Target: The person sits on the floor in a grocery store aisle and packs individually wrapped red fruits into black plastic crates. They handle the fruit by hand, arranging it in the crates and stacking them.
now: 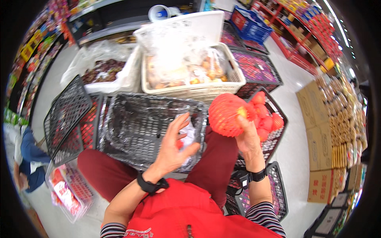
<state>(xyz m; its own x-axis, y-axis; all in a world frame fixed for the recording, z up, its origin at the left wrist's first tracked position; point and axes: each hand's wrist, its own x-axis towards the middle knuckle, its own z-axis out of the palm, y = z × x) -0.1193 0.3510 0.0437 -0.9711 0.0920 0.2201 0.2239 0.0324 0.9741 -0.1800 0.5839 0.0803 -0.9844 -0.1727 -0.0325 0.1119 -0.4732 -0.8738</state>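
My right hand (247, 134) grips a round fruit (227, 114) wrapped in a red foam net, with a yellowish patch of its skin showing. It is held up in front of a black crate (275, 139) of more red-netted fruit (264, 120). Fingers apart, my left hand (175, 142) hovers over a black plastic crate (134, 136) lined with clear film. Inside that crate, at its right end, lie a crumpled white sheet (188, 131) and a small red piece (179, 144), partly hidden by the left hand.
Beyond the lined crate stand a cream crate (193, 89) of bagged produce and a white-lined box (104, 71) of dark produce. Tilted black crates (70, 113) are at left, near a clear plastic basket (70, 193). Cardboard boxes (315, 131) line the right. Another person (28, 160) is at far left.
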